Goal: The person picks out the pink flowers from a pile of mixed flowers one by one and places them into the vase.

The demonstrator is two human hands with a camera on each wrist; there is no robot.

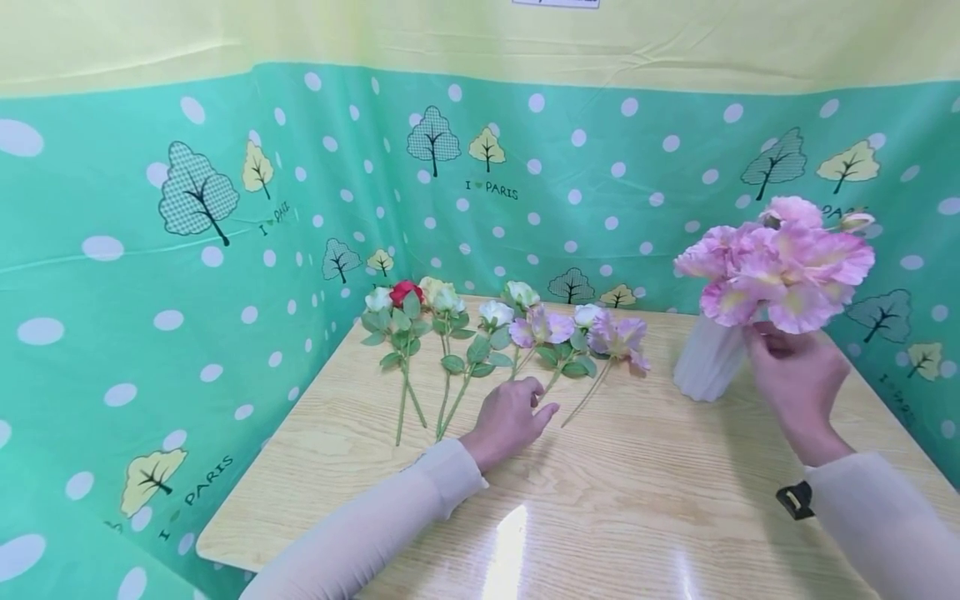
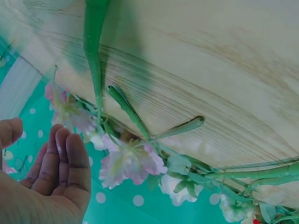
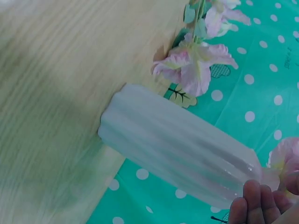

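At the right of the table, a white ribbed vase (image 1: 708, 358) leans slightly and carries a bunch of pink artificial flowers (image 1: 787, 267). My right hand (image 1: 798, 375) is at the vase's rim, just under the blooms. In the right wrist view its bent fingers (image 3: 252, 200) overlap the rim; petals partly hide the thumb side, so a grip on a stem is unclear. My left hand (image 1: 513, 421) hovers over the stems of the flowers lying mid-table, near a pale purple flower (image 1: 617, 335). The left wrist view shows its thumb apart from loosely bent fingers (image 2: 77, 158), nothing between them.
Several artificial flowers lie in a row along the back of the wooden table (image 1: 637, 500): a red rose (image 1: 406, 292), white roses (image 1: 495, 313) and another pale purple flower (image 1: 540, 326). Their stems point toward the front. A green dotted curtain (image 1: 315, 208) hangs around the table.
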